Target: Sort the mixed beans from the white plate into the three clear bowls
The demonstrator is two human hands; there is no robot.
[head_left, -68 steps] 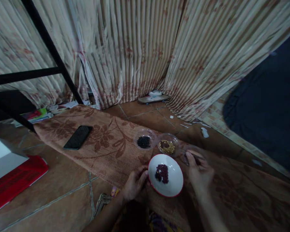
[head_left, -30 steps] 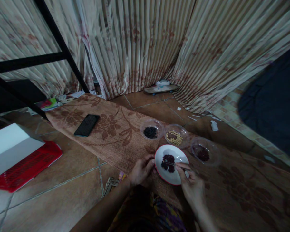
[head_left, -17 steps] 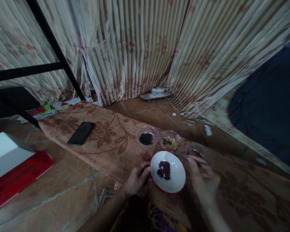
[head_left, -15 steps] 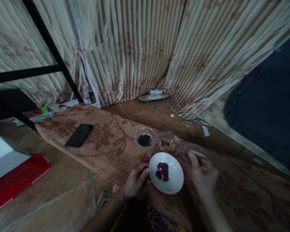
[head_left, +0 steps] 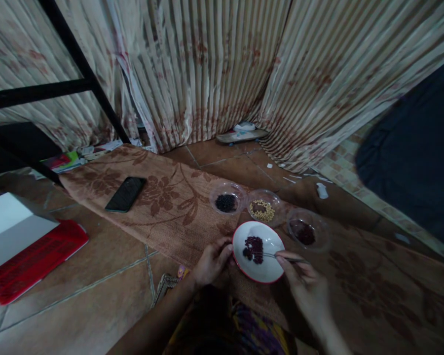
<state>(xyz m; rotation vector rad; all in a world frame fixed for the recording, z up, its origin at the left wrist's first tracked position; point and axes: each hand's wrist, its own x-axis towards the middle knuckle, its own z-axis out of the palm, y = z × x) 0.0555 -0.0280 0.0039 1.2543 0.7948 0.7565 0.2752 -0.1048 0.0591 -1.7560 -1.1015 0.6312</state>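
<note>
A white bowl with a red rim [head_left: 272,270] stands on the brown cloth, holding dark red beans [head_left: 257,246] and a few black ones at their left side. My left hand [head_left: 211,262] grips the bowl's left rim between thumb and fingers. Slim metal tweezers [head_left: 269,255] are pinched in my right hand [head_left: 308,283], their tips at the red beans inside the bowl. Behind the bowl is a row of clear plastic dishes: one with black beans [head_left: 225,202], one with yellow beans [head_left: 263,212], and one with dark red beans [head_left: 304,232] at the right.
A black phone [head_left: 126,194] lies on the patterned cloth [head_left: 181,231] to the left. On the tiled floor sits a red and white box [head_left: 40,261]. Striped curtains [head_left: 203,74] hang behind, with a skateboard [head_left: 240,136] at their foot. A black metal frame [head_left: 92,84] stands left.
My right hand has moved left from the right-hand dish, bringing the tweezers into the bowl. That dish is now uncovered. My left hand stays on the rim; the view has shifted slightly.
</note>
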